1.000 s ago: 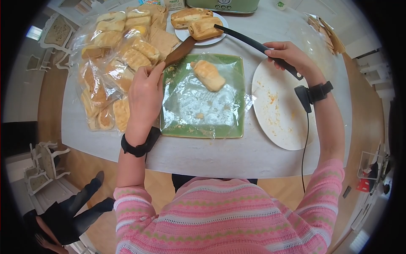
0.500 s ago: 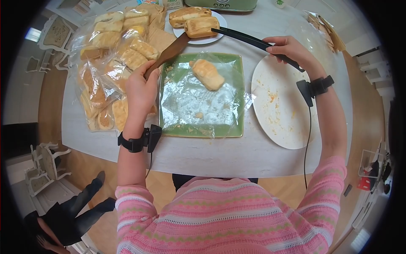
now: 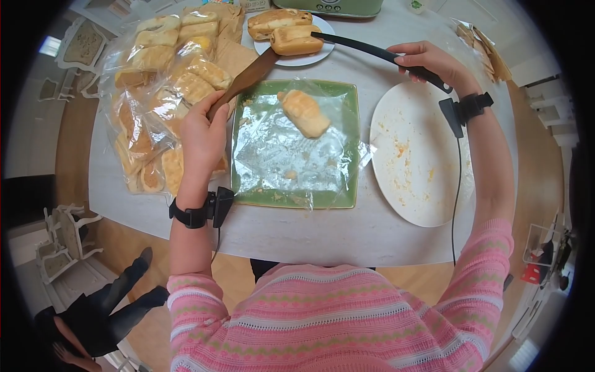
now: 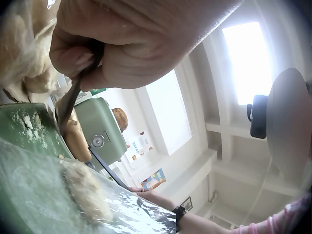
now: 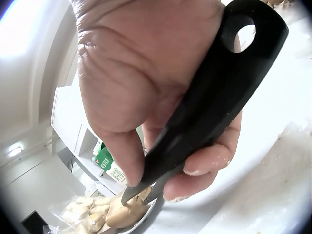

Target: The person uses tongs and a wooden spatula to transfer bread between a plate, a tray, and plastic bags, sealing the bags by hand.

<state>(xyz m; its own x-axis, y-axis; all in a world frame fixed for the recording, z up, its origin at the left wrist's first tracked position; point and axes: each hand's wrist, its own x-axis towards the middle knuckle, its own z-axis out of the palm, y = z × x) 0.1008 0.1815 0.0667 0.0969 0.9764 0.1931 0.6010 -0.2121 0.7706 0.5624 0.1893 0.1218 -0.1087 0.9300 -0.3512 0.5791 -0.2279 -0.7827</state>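
The left hand (image 3: 204, 137) grips a brown wooden spatula (image 3: 251, 75); its tip is at the left end of a bread roll (image 3: 295, 39) on a small white plate (image 3: 305, 61). From the other side, the right hand (image 3: 431, 64) holds a black utensil (image 3: 365, 47), its far end touching that roll's right end. A second roll (image 3: 279, 22) lies behind the first. Nearer the body, a green square plate (image 3: 352, 149) covered with clear plastic bears one pastry (image 3: 304, 114). In the right wrist view, fingers and thumb pinch the black handle (image 5: 204, 97).
Plastic-bagged breads (image 3: 155, 59) cover the table's left side. A white oval plate (image 3: 418, 161) with orange crumbs stands at the right. Behind the small plate is a green appliance (image 3: 338, 6). Another person's legs (image 3: 127, 304) show at the lower left, beyond the table.
Compared with a second ago, the roll lies lower and more level on the small plate. The left hand has shifted slightly down and left, the right hand slightly up and right.
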